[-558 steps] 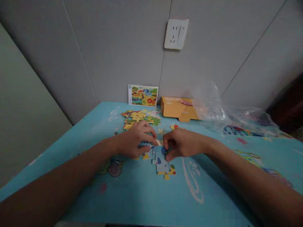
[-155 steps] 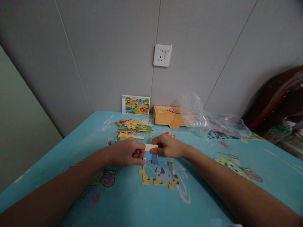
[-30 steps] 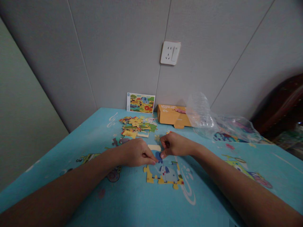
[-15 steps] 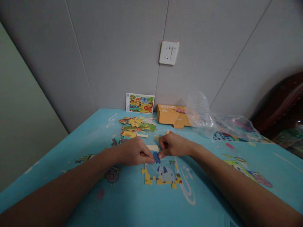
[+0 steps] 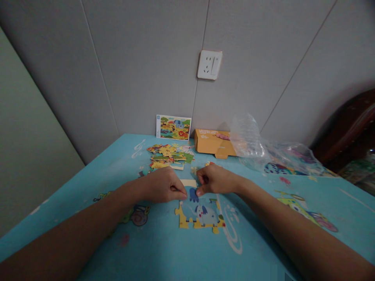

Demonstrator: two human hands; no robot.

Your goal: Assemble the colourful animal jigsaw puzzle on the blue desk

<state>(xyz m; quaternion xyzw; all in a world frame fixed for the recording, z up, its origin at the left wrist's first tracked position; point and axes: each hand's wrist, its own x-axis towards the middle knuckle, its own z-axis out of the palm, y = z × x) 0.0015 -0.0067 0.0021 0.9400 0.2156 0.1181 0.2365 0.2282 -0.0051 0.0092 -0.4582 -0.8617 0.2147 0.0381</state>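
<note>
A partly joined jigsaw puzzle (image 5: 206, 216) lies flat on the table, showing a light blue elephant and yellow edge pieces. At its upper left is a blue puzzle piece (image 5: 193, 195) with a dark blue shape. My left hand (image 5: 166, 184) is closed, thumb and forefinger pinched together beside that piece's left side; whatever lies between them is hidden. From the right, my right hand (image 5: 215, 178) curls its fingers, with its thumb tip at the piece's right edge. A pale strip (image 5: 189, 182) shows between my hands. Behind them lies a pile of loose puzzle pieces (image 5: 168, 152).
A picture card (image 5: 174, 127) leans against the wall. Beside it stand an orange box (image 5: 213, 142) and a crumpled clear plastic bag (image 5: 252, 140). The table's blue cover (image 5: 146, 249) has cartoon prints. A dark red curved object (image 5: 348, 121) is at the far right.
My left hand has shifted slightly left and up, uncovering more of the dark blue shape. My right hand and the joined puzzle stay in place.
</note>
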